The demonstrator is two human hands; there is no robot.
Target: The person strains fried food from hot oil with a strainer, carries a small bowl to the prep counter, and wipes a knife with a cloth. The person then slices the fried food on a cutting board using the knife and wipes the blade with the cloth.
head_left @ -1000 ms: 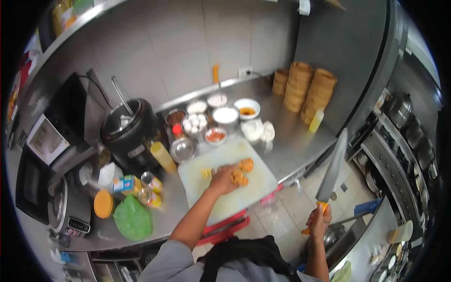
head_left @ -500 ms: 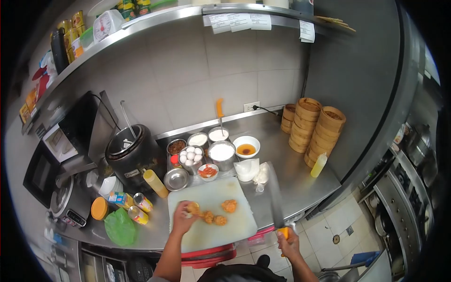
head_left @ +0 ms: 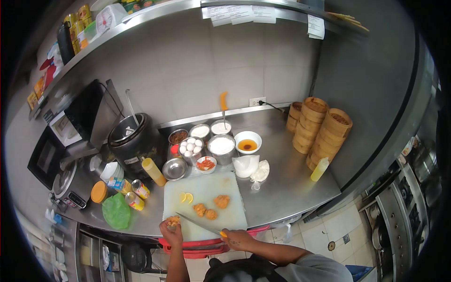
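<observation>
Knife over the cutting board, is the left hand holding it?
No, the right hand grips the knife by its orange handle, while the left hand holds a golden-brown food piece.

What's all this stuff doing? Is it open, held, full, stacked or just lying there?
Left hand: closed around a golden-brown piece
Right hand: closed, gripping the knife
Knife: held, blade over the cutting board
Other golden-brown pieces: lying on the board
Yellow slices: lying on the board
Microwave door: open
Egg bowl: full
Steamer baskets: stacked
Black plug: plugged in
Green bag: crumpled
</observation>
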